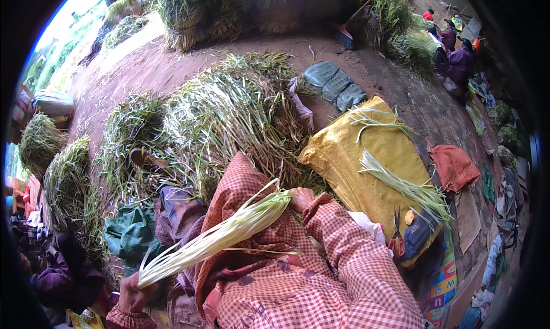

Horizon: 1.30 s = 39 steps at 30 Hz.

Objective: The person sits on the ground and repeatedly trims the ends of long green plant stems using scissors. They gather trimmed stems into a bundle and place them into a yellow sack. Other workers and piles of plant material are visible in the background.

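Note:
My left hand [134,292], low at the left, grips one end of a bundle of pale, peeled plant stalks [215,238]. My right hand [302,199] is closed at the bundle's greener end, over my checked garment. Beyond my lap lies a big heap of cut green stalks [232,109]. To the right is a yellow woven sack [369,148] with a few pale strips on top and a second bunch of pale stalks [404,185]. On its near end rest red-handled scissors [396,238], a small yellowish lump [409,217] and a dark blue pouch [419,234].
Upright sheaves [66,178] stand at the left, and more line the far side near a broom [343,39]. A wrapped grey-green bundle [335,84] lies beyond the sack, a red cloth [454,168] right of it. People [457,62] sit at the upper right; another person [68,277] is lower left.

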{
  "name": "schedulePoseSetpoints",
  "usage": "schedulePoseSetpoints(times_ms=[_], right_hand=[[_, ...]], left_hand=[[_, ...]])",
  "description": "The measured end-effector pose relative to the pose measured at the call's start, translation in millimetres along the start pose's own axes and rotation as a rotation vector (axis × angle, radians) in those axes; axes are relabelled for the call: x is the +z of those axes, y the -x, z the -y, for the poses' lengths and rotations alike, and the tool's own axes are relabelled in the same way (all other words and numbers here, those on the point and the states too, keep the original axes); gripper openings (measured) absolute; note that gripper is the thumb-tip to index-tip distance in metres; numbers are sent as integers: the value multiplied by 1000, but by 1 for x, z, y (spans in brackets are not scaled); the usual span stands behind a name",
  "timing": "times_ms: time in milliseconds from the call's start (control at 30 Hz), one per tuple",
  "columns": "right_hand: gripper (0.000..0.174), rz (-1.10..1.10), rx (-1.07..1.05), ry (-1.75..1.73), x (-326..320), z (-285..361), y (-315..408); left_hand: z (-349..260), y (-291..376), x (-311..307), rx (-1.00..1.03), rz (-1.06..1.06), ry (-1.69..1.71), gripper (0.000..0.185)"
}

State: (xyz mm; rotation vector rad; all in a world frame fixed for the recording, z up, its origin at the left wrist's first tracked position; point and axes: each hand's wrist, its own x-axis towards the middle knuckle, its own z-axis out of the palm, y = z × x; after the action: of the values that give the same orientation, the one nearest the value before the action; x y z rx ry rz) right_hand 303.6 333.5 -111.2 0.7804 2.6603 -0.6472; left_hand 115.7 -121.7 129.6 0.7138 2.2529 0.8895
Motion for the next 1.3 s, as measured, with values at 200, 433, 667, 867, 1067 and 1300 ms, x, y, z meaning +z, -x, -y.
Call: schedulePoseSetpoints(times_ms=[200,433,667,867,1067,1300], right_hand=[[22,-2,100,97,18,-37,-9],[32,91,165,92,-21,-27,-11],[40,-203,-117,-407,-38,-27,17],[39,-248,452,-837,7,-84,-41],[91,-156,155,-89,-15,-63,26],[21,-741,305,-378,-59,-73,133]], left_hand=[[-12,-8,9,-27,109,-3,28],[19,6,10,8,54,75,29],[80,22,-2,-144,-25,116,29],[82,37,4,-164,-240,100,18],[81,22,26,-203,-286,191,22],[81,-13,73,-219,-189,267,24]])
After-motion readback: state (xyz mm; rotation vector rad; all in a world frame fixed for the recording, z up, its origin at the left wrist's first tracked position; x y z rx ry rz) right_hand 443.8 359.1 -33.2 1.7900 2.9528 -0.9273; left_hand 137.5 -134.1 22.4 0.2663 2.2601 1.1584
